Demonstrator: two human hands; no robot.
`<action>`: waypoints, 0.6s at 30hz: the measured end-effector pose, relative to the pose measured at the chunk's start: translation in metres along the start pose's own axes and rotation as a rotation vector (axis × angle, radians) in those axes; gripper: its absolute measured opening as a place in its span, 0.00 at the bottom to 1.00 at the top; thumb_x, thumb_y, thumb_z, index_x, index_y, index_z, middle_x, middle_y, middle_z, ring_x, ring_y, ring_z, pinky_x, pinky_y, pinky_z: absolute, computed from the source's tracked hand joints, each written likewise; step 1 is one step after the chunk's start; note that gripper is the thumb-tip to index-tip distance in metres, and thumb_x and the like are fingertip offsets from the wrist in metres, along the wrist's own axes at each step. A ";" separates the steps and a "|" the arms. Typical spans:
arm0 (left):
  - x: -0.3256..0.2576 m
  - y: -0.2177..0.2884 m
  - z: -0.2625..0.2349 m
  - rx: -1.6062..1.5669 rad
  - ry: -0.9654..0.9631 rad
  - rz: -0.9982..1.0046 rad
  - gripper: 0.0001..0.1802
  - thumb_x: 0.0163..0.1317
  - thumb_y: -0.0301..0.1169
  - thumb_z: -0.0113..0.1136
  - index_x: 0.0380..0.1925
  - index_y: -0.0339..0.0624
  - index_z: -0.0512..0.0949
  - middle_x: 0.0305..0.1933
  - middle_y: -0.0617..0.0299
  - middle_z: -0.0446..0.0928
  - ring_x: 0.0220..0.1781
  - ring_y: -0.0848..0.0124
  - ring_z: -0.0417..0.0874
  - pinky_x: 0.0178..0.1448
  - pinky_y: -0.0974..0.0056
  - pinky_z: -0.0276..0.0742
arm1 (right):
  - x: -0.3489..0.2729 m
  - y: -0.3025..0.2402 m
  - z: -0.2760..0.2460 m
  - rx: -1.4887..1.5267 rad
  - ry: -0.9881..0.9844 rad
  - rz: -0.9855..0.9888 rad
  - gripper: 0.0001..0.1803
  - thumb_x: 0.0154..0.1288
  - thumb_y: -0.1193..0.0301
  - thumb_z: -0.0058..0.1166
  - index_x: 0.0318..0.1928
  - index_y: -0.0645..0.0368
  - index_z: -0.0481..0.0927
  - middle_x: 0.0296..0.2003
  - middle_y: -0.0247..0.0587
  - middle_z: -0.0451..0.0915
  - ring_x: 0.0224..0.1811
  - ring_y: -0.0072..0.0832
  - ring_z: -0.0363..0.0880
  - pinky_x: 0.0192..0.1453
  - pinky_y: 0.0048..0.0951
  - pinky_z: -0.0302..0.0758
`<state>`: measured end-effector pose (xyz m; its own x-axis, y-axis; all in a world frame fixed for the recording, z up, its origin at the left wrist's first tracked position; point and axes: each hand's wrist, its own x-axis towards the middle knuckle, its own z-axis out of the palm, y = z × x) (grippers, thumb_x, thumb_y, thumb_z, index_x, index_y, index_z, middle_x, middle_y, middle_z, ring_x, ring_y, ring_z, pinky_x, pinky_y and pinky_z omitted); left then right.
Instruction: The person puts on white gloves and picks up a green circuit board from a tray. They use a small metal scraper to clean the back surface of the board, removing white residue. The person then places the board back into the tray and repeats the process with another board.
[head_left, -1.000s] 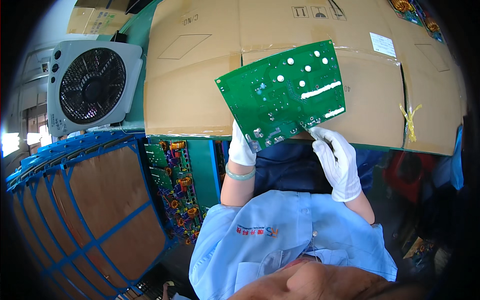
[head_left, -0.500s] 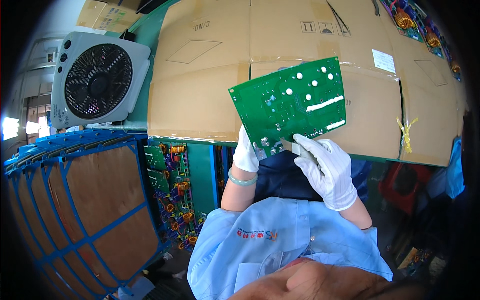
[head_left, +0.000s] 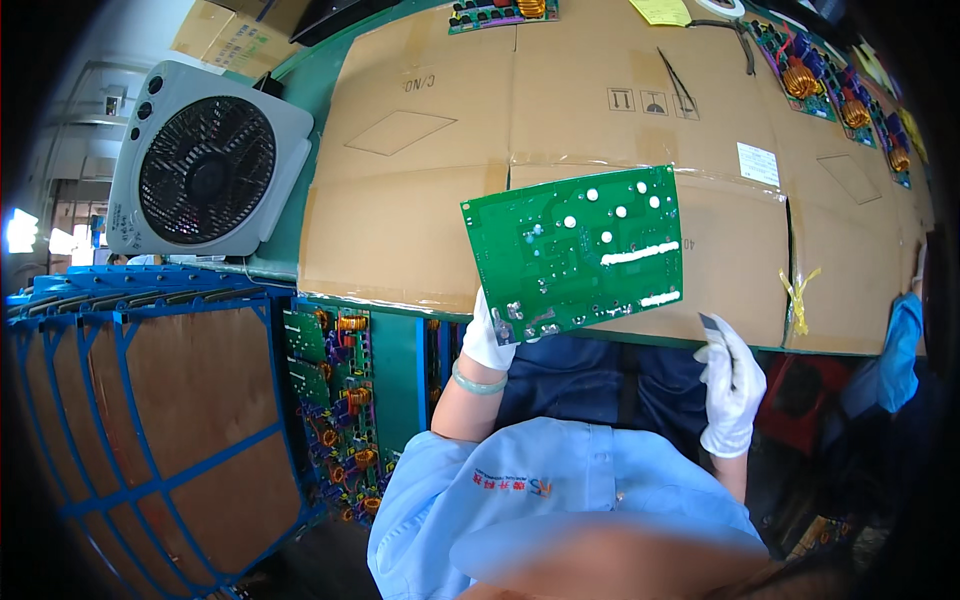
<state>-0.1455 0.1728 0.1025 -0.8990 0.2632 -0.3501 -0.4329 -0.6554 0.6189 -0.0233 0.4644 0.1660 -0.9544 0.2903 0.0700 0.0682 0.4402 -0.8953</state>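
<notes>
My left hand (head_left: 485,338), in a white glove, grips the lower left corner of a green circuit board (head_left: 565,275). The board is held up over the cardboard's near edge, its solder side showing white blobs and two white strips of paste. Most of the left fingers are hidden behind it. To the right and apart from the board, my gloved right hand (head_left: 735,390) is closed around a small flat piece with a dark grey, blade-like end (head_left: 710,323). The rest of that piece is hidden in the fingers.
Flattened cardboard (head_left: 400,230) covers the table, with black tweezers (head_left: 677,80) lying on it. Several populated boards (head_left: 800,80) line the far right. A grey box fan (head_left: 205,170) stands at left, above a blue-framed rack (head_left: 200,420). A yellow tie (head_left: 798,298) sits at right.
My right hand has drawn away from the board's lower edge, off to the right, with the flat piece in it. The board appears lower in view, still in my left hand.
</notes>
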 end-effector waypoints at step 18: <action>-0.035 -0.011 -0.055 -0.020 -0.029 0.123 0.20 0.75 0.42 0.44 0.58 0.44 0.75 0.53 0.55 0.80 0.45 0.58 0.83 0.41 0.53 0.81 | -0.032 0.036 -0.066 -0.080 0.426 0.490 0.19 0.77 0.66 0.53 0.63 0.60 0.76 0.45 0.39 0.85 0.38 0.18 0.81 0.32 0.20 0.74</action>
<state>-0.1055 0.1314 0.0697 -0.9469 0.2000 -0.2519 -0.3181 -0.6976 0.6420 0.0287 0.5265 0.1608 -0.6096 0.7775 -0.1548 0.5033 0.2287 -0.8333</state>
